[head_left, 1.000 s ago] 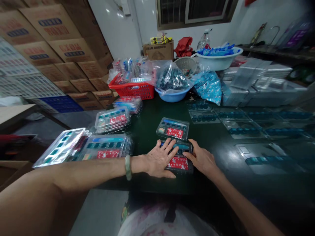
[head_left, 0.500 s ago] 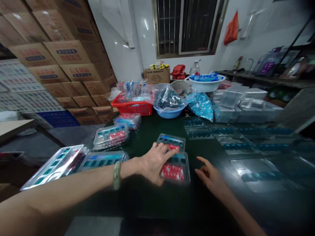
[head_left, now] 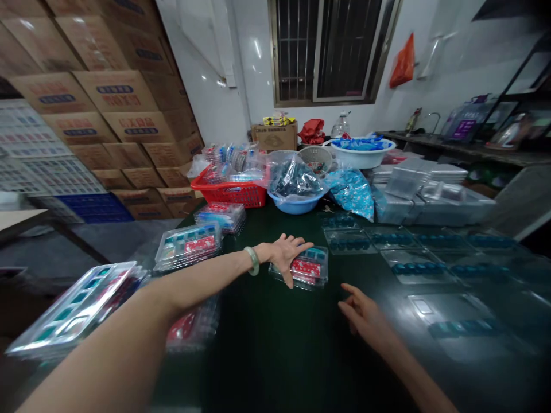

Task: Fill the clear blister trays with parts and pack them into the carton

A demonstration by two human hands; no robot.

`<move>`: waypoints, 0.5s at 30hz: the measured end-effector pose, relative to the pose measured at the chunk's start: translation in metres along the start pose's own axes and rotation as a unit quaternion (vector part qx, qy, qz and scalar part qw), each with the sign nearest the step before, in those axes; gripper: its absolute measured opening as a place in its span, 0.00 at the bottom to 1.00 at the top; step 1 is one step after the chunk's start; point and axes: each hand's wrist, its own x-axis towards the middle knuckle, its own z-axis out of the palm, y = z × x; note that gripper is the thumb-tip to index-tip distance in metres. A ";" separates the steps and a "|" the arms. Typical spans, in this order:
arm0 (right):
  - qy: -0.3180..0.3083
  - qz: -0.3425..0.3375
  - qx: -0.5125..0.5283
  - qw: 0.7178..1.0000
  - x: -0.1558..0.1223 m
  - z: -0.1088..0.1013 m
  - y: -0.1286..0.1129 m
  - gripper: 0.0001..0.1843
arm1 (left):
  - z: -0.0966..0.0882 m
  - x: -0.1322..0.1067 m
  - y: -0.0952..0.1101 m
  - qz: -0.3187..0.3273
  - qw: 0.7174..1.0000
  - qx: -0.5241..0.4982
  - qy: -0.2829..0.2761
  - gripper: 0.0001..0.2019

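Observation:
My left hand [head_left: 284,256], a pale green bangle on its wrist, lies with fingers spread over the left part of a small stack of clear plastic blister packs [head_left: 312,268]. The top pack shows a row of teal squares and a red patterned packet. My fingers reach along its far side and my thumb points down near its front; part of the pack is hidden beneath. To the right of the stack my right hand [head_left: 360,312] hovers above the dark green table [head_left: 275,355], holding nothing, index finger and thumb apart.
More filled packs [head_left: 189,246] are piled on the left, others [head_left: 75,310] nearer me. Clear trays with teal pieces [head_left: 417,265] lie in rows on the right. Behind stand a red basket [head_left: 235,194], a blue basin [head_left: 297,205] and stacked clear boxes [head_left: 434,201].
My left hand has moved away from me with the nearer pack, which now lies on top of the farther one, and its fingers have spread. My right hand has barely moved.

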 end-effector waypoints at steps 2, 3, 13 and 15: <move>0.008 0.017 0.002 1.000 0.004 0.003 -0.001 0.37 | 0.001 0.002 0.009 -0.013 1.000 0.020 0.003 0.66; 0.011 0.026 0.001 1.000 0.005 0.004 -0.001 0.38 | 0.001 0.002 0.014 -0.023 0.999 0.027 0.007 0.65; -0.087 -0.006 -0.010 0.996 -0.010 0.012 -0.005 0.30 | 0.017 -0.041 0.075 -0.050 0.999 0.017 -0.009 0.61; -0.095 -0.016 -0.032 0.995 -0.018 0.017 -0.010 0.26 | 0.018 -0.055 0.079 -0.044 0.999 0.005 -0.022 0.63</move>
